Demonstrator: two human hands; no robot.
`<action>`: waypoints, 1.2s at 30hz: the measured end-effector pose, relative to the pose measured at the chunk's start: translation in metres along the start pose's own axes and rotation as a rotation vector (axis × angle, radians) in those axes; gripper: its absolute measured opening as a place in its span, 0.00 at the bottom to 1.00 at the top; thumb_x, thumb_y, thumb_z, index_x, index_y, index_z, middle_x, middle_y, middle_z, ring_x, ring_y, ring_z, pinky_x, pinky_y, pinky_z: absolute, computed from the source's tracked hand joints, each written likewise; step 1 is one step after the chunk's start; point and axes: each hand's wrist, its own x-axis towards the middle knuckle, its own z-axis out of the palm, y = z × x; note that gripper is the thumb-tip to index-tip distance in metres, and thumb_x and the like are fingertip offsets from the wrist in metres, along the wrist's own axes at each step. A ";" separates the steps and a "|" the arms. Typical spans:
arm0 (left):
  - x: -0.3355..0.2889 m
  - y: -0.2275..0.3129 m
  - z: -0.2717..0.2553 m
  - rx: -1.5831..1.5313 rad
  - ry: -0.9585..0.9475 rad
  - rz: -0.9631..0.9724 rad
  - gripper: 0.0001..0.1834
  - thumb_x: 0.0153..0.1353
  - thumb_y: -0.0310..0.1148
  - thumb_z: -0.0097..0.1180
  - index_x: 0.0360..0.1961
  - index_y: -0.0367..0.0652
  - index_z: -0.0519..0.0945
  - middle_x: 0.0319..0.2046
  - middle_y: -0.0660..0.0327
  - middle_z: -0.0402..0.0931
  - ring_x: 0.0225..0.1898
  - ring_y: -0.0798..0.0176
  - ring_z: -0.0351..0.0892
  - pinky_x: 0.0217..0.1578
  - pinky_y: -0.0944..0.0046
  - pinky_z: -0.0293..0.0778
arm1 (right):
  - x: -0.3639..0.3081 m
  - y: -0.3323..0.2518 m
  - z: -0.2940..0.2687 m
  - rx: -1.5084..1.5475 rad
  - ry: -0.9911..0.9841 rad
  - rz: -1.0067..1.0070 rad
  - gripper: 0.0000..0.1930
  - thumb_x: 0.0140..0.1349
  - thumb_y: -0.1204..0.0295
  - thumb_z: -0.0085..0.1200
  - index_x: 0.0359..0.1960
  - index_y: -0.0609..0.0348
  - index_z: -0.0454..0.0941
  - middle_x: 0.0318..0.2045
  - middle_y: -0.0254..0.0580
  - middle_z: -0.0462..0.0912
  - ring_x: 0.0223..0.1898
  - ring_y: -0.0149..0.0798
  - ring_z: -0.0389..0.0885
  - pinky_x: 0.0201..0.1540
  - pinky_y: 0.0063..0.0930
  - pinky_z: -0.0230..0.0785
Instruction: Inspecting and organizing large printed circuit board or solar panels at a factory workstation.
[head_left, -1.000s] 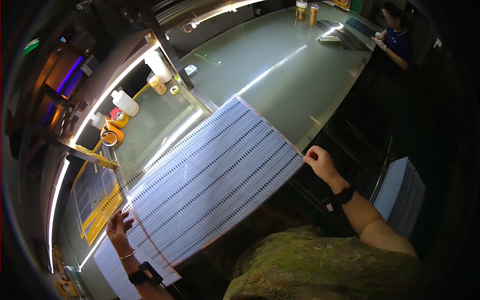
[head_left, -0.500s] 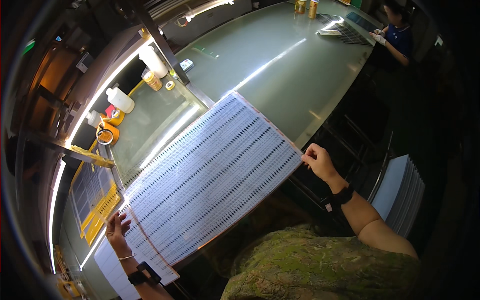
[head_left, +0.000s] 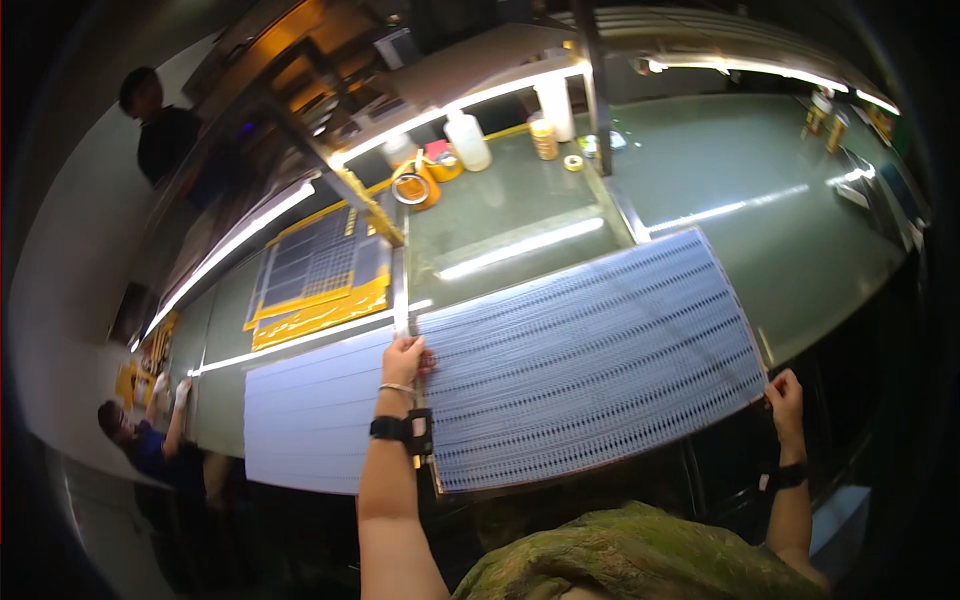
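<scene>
A large pale-blue sheet (head_left: 590, 360) with rows of small dark marks lies at a slant over the near edge of the glass-topped table. My left hand (head_left: 405, 358) is closed at its far left corner, thumb and fingers pinching the edge. My right hand (head_left: 785, 395) pinches the near right corner. Beyond the left hand lies a second pale sheet (head_left: 310, 420) with faint lines, its right side next to the patterned sheet. My left forearm covers part of where the two sheets meet.
The greenish table (head_left: 500, 245) carries white bottles (head_left: 467, 140), an orange tub (head_left: 415, 188), a yellow-lidded jar (head_left: 543, 138) and a tape roll (head_left: 572, 162). Yellow-edged dark screens (head_left: 310, 275) lie at far left. A metal post (head_left: 600, 90) rises behind. One co-worker (head_left: 150, 445) is left, another person (head_left: 160, 130) farther back.
The view has swung left, bringing the second sheet and two people on the left into sight. Both hands still pinch the patterned sheet, which now lies more level across the view.
</scene>
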 end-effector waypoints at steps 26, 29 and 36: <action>0.019 0.028 0.041 1.072 0.225 0.139 0.22 0.55 0.39 0.52 0.54 0.57 0.71 0.43 0.50 0.75 0.47 0.49 0.74 0.53 0.56 0.63 | -0.003 -0.008 -0.005 -0.069 0.003 0.050 0.08 0.55 0.80 0.48 0.25 0.56 0.61 0.18 0.27 0.62 0.20 0.22 0.62 0.22 0.17 0.59; 0.006 0.040 0.048 1.229 0.253 0.123 0.20 0.56 0.44 0.50 0.52 0.60 0.73 0.48 0.53 0.71 0.53 0.48 0.68 0.53 0.52 0.63 | -0.004 -0.023 -0.010 -0.577 0.036 -0.163 0.14 0.42 0.81 0.56 0.31 0.62 0.65 0.29 0.44 0.68 0.35 0.42 0.70 0.40 0.30 0.63; 0.006 -0.005 0.045 1.394 0.409 0.553 0.24 0.61 0.43 0.42 0.56 0.43 0.67 0.61 0.60 0.56 0.66 0.52 0.44 0.59 0.39 0.46 | 0.095 -0.076 0.064 -1.075 -0.282 -0.712 0.29 0.49 0.62 0.57 0.55 0.57 0.66 0.60 0.45 0.59 0.62 0.57 0.51 0.60 0.51 0.48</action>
